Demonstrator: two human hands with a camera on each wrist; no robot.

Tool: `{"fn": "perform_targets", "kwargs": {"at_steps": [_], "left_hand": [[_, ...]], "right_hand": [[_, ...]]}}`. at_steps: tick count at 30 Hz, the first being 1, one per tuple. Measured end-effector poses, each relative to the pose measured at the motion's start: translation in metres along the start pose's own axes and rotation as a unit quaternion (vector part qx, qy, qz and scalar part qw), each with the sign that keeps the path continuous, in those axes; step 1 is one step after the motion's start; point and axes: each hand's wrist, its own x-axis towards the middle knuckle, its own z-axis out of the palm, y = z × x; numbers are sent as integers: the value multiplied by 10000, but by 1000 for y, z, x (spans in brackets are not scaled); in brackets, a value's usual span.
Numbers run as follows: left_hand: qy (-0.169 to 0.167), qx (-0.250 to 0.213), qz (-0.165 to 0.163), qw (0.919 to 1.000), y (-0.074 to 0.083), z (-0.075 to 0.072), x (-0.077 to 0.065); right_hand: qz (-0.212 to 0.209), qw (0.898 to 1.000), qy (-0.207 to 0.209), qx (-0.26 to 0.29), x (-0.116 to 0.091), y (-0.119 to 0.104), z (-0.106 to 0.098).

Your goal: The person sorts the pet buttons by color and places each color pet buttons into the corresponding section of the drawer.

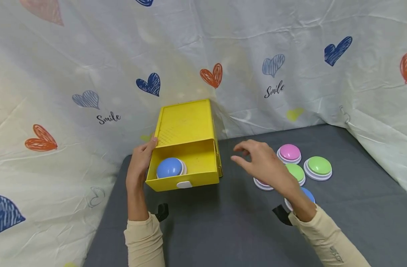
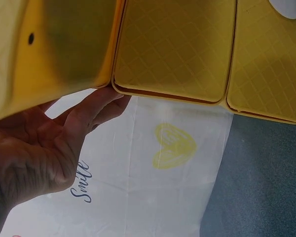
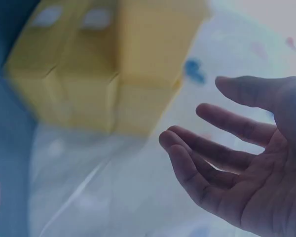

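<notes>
**Blue button in an open yellow drawer**

The drawer, white-handled, is the top one of a yellow chest; two below are closed. The domed button leans at the drawer's left, its white base showing on the right. The left hand touches the chest's left side. The right hand hovers near a pink button, two green buttons and another blue one.

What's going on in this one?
A person's left hand rests against the left side of a yellow drawer cabinet. Its top drawer is pulled open, with one blue-domed button inside. The right hand is empty, held above the dark tabletop to the right of the cabinet. More domed buttons, in pink, green and blue, lie there, some partly hidden by the right arm.
</notes>
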Motion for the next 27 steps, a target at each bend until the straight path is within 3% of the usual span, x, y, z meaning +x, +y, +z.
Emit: {"fn": "perform_targets", "kwargs": {"at_steps": [6, 12, 19, 22, 27], "left_hand": [[-22, -60, -42, 10000, 0, -3, 0], [-121, -62, -47, 9999, -1, -3, 2], [-113, -35, -160, 9998, -2, -2, 4], [-62, 3, -108, 9999, -1, -2, 4], [-62, -97, -55, 9999, -1, -2, 1]], "right_hand": [[453, 9972, -173, -565, -33, 66, -15], [590, 9884, -650, -1237, -62, 108, -18], [1146, 9691, -1469, -1615, -90, 131, -15], [1346, 9675, -1490, -1540, -96, 134, -13], [1318, 9701, -1365, -1516, -102, 135, -6]]}}
